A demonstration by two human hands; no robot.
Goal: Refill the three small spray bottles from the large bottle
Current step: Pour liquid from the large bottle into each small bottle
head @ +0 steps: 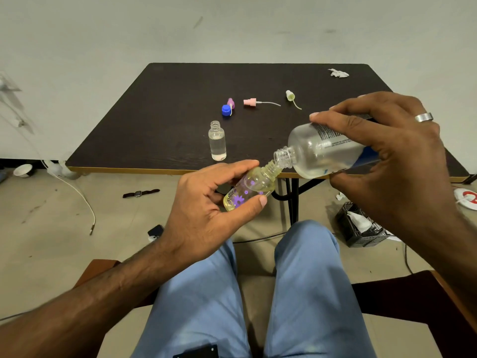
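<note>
Left hand (206, 202): gripping the yellow floral bottle (251, 186), tilting it neck-up toward the right.
Right hand (387, 153): wrapping round the large bottle (322, 153), tipping it so its open mouth is touching the small neck.
Hidden: the large bottle's base is lying under the palm; any flowing liquid is hard to make out.
Desk (165, 130): carrying an uncapped clear bottle (217, 140), upright, well apart from three sprayer heads and a blue cap (226, 109).
</note>
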